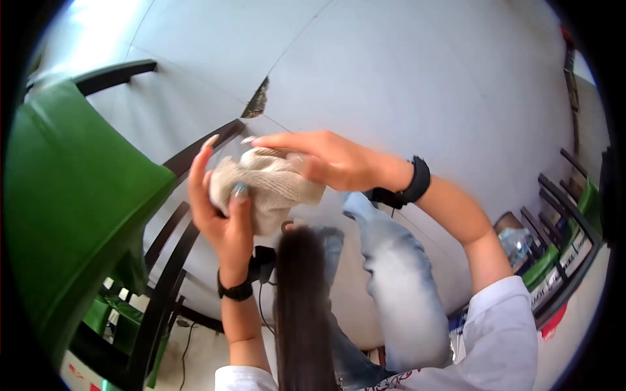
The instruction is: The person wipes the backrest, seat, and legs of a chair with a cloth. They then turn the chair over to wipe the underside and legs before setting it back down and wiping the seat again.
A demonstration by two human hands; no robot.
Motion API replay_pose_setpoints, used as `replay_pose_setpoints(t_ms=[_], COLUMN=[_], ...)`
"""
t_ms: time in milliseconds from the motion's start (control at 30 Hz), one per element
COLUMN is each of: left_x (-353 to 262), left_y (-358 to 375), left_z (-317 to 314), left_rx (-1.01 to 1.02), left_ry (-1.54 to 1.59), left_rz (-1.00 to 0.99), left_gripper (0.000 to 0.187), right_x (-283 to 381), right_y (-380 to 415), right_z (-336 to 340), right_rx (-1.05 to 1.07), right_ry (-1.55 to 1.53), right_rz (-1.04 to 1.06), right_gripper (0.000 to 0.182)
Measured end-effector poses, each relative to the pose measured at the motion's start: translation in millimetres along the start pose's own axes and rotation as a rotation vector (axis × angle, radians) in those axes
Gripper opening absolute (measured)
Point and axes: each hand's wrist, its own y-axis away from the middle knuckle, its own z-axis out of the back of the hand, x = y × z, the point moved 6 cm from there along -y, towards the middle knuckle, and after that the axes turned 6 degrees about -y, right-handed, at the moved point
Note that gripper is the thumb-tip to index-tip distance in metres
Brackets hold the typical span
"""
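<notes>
A bunched piece of beige knitted fabric is held up in front of my body, between both hands. Its ribbed weave shows, but its folds hide whether it is a sock, a glove or something else. My left hand grips its left side, the thumb pressed on the near face and the fingers behind it. From the right, my right hand holds the upper edge, its index finger stretched along the top and its thumb against the folds. Black bands circle both wrists.
A chair with a green cover and dark wooden frame stands close on the left. More dark chairs with green seats are at the right. The pale tiled floor has a broken patch. Long dark hair hangs over my jeans.
</notes>
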Motion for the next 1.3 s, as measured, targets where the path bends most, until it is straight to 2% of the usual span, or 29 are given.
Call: replay_pose_setpoints(t_ms=[100, 167, 233, 300, 367, 433, 500, 533, 567, 633, 667, 767, 933, 1067, 1100, 1233, 1267, 1300], left_x=[-37.2, -72.9, -103.4, -136.1, -152.7, -155.0, -150.6, -143.8, -139.8, -146.0, -146.2, -166.4, -200.5, -196.8, -189.4, -224.2, -213.3, -188.4], left_y=[3.8, -0.6, -7.7, -20.1, -35.5, -54.5, -74.7, -87.3, -102.8, -141.2, -161.8, -234.6, -332.5, -404.9, -421.7, -501.7, -502.7, -495.9], left_z=[-33.7, -55.7, -73.8, -87.3, -89.4, -88.4, -78.5, -72.6, -68.6, -62.6, -59.9, -26.7, 47.2, 117.0, 133.6, 236.2, 258.7, 270.6], left_rx=[0.105, 0.088, 0.141, 0.249, 0.335, 0.219, 0.091, 0.065, 0.038, -0.001, -0.036, -0.153, -0.231, -0.215, -0.132, -0.353, -0.354, -0.48], left_ry=[0.018, 0.147, 0.245, 0.264, 0.373, 0.51, 0.444, 0.278, 0.104, -0.034, -0.09, -0.255, -0.284, -0.357, -0.418, -0.701, -0.634, -0.492], left_rz=[0.062, 0.169, 0.255, 0.309, 0.49, 0.451, 0.489, 0.395, 0.317, 0.236, 0.189, 0.092, -0.099, -0.079, -0.06, 0.074, 0.248, 0.403], left_gripper=[0.042, 0.037, 0.037, 0.039, 0.04, 0.034, 0.026, 0.022, 0.019, 0.014, 0.015, 0.018, 0.024, 0.017, 0.015, 0.013, 0.013, 0.011], right_x=[60.6, 106.2, 128.8, 170.4, 203.7, 244.0, 251.1, 252.1, 252.9, 264.7, 271.2, 279.0, 328.7, 323.8, 318.8, 283.1, 286.5, 290.6], right_y=[57.1, 75.7, 92.2, 93.4, 78.9, 46.4, 19.4, 6.3, -10.0, -44.5, -69.7, -138.7, -289.7, -412.7, -447.0, -580.9, -613.2, -635.7], right_z=[12.8, 30.9, 46.3, 62.0, 69.3, 80.2, 94.7, 98.7, 105.0, 119.5, 128.0, 151.9, 163.8, 167.0, 165.6, 144.5, 132.8, 119.5], right_rx=[-0.264, -0.398, -0.513, -0.566, -0.638, -0.593, -0.589, -0.611, -0.56, -0.394, -0.314, -0.267, -0.104, 0.041, 0.082, 0.235, 0.23, 0.25], right_ry=[0.257, 0.218, 0.194, 0.323, 0.433, 0.646, 0.735, 0.688, 0.671, 0.949, 0.98, 0.973, 1.273, 1.253, 1.227, 1.151, 1.115, 1.095], right_rz=[0.126, -0.016, -0.135, -0.195, -0.161, -0.162, -0.217, -0.293, -0.333, -0.34, -0.355, -0.487, -0.408, -0.341, -0.316, -0.211, -0.16, -0.173], right_gripper=[0.077, 0.056, 0.052, 0.052, 0.045, 0.045, 0.043, 0.044, 0.048, 0.042, 0.039, 0.035, 0.032, 0.029, 0.028, 0.023, 0.024, 0.024])
